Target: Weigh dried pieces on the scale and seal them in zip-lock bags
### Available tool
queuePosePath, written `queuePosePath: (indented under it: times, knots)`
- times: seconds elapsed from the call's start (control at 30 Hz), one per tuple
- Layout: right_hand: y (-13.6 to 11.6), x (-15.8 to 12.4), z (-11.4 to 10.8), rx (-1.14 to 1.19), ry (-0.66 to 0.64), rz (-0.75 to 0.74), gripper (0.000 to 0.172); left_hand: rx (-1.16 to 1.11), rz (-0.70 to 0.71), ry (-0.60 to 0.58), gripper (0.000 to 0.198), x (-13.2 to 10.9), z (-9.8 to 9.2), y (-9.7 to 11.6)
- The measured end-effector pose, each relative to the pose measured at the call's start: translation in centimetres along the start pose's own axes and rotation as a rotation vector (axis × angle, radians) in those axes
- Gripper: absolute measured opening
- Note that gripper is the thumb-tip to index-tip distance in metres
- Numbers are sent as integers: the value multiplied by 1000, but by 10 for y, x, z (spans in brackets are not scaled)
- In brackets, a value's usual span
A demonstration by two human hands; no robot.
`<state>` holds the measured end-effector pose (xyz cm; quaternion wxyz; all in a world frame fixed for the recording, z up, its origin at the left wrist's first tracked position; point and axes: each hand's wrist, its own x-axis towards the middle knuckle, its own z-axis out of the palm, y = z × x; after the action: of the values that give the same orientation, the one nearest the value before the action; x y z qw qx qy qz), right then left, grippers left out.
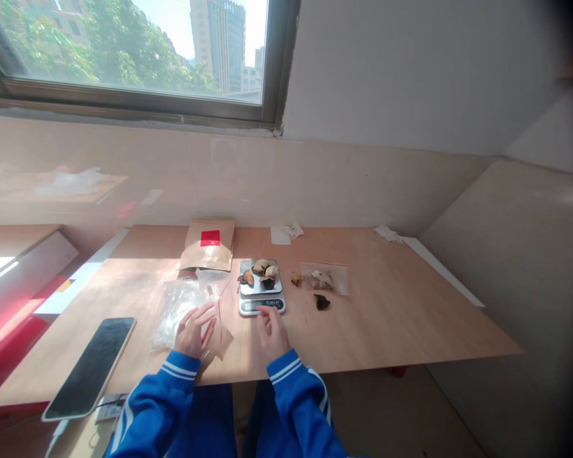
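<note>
A pale wooden tabletop [386,318] is seen beneath a window [124,57], with a black-screened smartphone [90,367] lying at 7 o'clock. A brown paper bag with a red square [209,245] lies at 12 o'clock from a grey digital scale [261,287], and a small clear plastic bag [323,278] lies at 3 o'clock from it. Tan and black pieces [261,270] are piled on the scale. A black piece [321,302] is seen just below the small bag. The left hand [195,329] is laid on a crumpled clear plastic bag [172,315], its fingers slightly spread; whether the bag is gripped cannot be told. The right hand [272,334] is held at the scale's front edge, its fingers loosely curled, with nothing held.
</note>
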<state>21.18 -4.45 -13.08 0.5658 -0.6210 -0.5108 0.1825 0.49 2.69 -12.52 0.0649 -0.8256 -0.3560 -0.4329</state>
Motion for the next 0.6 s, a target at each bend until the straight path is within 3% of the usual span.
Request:
queuePosePath:
  times: [0.1,0.2,0.37,0.5,0.6]
  knots:
    - [-29,6,25,61,-54,51,30,-47,73,-22,19,8,-3,13]
    - [-55,18,33,87,-134,79,19,-156,122,-43,28,21,-9,29]
    - [-81,25,27,20,-248,-79,23,-320,-54,-23,54,37,-24,43]
    - [-86,21,24,-125,-292,-196,29,-300,-72,-146,42,37,-30,42]
    - [-86,20,22,-192,-354,-254,28,-251,-53,-60,25,36,-29,40]
